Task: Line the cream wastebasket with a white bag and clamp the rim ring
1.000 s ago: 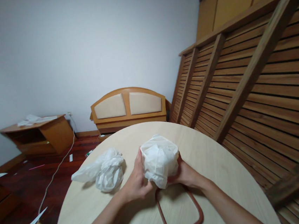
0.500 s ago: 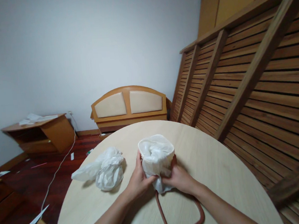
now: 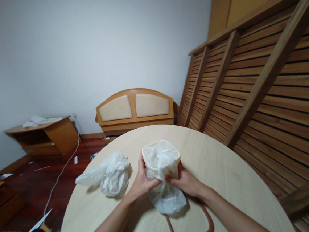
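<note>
From here: left hand [image 3: 141,184] and right hand [image 3: 187,183] grip opposite sides of a pale rounded-square container wrapped in thin white plastic [image 3: 161,155], thumbs at near side. It's mid-table, on or just over the round light-wood table [image 3: 220,175]; can't tell contact. Loose plastic hangs near, covering the far part of a brown rounded-square frame [image 3: 210,223]. Crumpled white plastic bag [image 3: 114,175] lies left.

centre bag [image 3: 169,202]: translucent white | left bag [image 3: 114,178]: white | loop [image 3: 210,224]: reddish-brown | table [image 3: 229,185]: pale beige | slatted panel [image 3: 287,107]: brown, dark-striped
</note>
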{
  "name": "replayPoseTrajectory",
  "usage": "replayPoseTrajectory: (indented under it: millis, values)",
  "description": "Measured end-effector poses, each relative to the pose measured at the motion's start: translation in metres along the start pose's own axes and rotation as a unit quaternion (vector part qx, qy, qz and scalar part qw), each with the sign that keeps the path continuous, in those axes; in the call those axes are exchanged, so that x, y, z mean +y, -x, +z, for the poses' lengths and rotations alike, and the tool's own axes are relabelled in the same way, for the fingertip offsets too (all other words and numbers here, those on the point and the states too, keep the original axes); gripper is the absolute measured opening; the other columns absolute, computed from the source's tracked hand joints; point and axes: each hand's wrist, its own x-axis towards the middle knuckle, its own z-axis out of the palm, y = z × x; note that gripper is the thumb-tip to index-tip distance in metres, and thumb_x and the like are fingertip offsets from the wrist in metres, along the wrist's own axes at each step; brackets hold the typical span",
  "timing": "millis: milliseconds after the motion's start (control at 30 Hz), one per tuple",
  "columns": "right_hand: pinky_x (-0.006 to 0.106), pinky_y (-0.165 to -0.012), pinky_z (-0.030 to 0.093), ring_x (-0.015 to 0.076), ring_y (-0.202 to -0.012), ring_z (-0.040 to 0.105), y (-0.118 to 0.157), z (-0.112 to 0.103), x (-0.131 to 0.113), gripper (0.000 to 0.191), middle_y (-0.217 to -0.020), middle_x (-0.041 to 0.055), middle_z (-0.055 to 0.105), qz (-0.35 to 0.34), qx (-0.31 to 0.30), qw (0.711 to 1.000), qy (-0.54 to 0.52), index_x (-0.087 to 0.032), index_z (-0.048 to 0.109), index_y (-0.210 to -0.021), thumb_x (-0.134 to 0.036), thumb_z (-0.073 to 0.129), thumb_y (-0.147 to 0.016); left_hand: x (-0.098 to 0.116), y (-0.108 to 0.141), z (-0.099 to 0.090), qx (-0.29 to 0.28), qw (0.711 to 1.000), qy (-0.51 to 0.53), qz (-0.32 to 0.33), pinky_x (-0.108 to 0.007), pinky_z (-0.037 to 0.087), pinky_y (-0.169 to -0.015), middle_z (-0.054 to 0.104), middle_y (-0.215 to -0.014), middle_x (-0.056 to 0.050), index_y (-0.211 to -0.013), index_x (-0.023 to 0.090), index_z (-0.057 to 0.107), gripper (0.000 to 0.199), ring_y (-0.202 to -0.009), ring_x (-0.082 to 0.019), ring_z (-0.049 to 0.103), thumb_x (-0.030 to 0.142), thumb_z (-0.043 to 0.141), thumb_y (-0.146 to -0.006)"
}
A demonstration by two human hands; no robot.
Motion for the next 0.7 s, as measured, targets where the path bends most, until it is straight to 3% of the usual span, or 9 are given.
replayPoseTrajectory:
  millis: [133,267,367,433,533,700]
  values:
    - [0.056,-0.115,0.037,0.0325,-0.130,0.055,0.005,-0.003,0.000,0.058,-0.141,0.0123,0.060,0.020,-0.066,0.998,-0.011,-0.024,0.052,-0.141,-0.053,0.064,-0.091,0.002,0.005,-0.002,-0.023,0.999,-0.031,-0.023,-0.052,0.030,-0.120,0.045,-0.148,-0.017,-0.156,0.022,0.004,0.123,-0.136,-0.034,0.048,0.031,0.084,-0.064]
    - [0.056,-0.118,0.033,0.0315,-0.131,0.055,0.006,-0.019,-0.011,0.058,-0.140,0.0105,0.061,0.003,-0.101,0.994,-0.029,-0.025,0.056,-0.139,-0.054,0.067,-0.090,0.002,0.008,-0.004,-0.041,0.998,-0.022,-0.034,-0.055,0.034,-0.117,0.047,-0.145,-0.018,-0.156,0.022,-0.004,0.125,-0.132,-0.034,0.051,0.025,0.080,-0.064]
    - [0.053,-0.118,0.034,0.0310,-0.135,0.051,0.005,-0.024,-0.021,0.077,-0.146,0.0122,0.055,-0.019,-0.052,0.996,-0.067,-0.025,0.046,-0.146,-0.065,0.067,-0.084,0.001,0.008,-0.002,-0.035,0.999,-0.019,-0.025,-0.055,0.030,-0.119,0.044,-0.147,-0.018,-0.156,0.024,-0.004,0.124,-0.136,-0.034,0.047,0.025,0.080,-0.065]
    - [0.051,-0.117,0.035,0.0302,-0.137,0.049,0.004,-0.021,-0.025,0.077,-0.148,0.0128,0.052,-0.030,-0.002,0.996,-0.080,-0.026,0.042,-0.148,-0.070,0.059,-0.087,-0.001,0.008,0.000,-0.035,0.999,-0.021,-0.018,-0.055,0.028,-0.120,0.043,-0.147,-0.017,-0.156,0.024,-0.002,0.122,-0.137,-0.034,0.045,0.023,0.080,-0.065]
    - [0.049,-0.112,0.041,0.0297,-0.129,0.056,0.002,-0.014,-0.021,0.059,-0.139,0.0129,0.060,-0.042,0.022,0.998,-0.038,-0.024,0.052,-0.138,-0.062,0.056,-0.093,-0.008,0.008,0.000,-0.050,0.998,-0.029,-0.017,-0.054,0.027,-0.120,0.042,-0.148,-0.017,-0.156,0.023,-0.001,0.124,-0.137,-0.035,0.044,0.021,0.080,-0.064]
    - [0.039,-0.085,0.054,0.0279,-0.096,0.069,-0.002,-0.023,-0.012,0.038,-0.101,0.0088,0.074,-0.038,0.070,0.995,0.057,-0.019,0.069,-0.103,-0.054,0.059,-0.093,-0.016,0.006,-0.009,-0.080,0.996,-0.034,-0.032,-0.053,0.032,-0.119,0.042,-0.150,-0.018,-0.158,0.022,-0.003,0.125,-0.138,-0.037,0.045,0.020,0.080,-0.064]
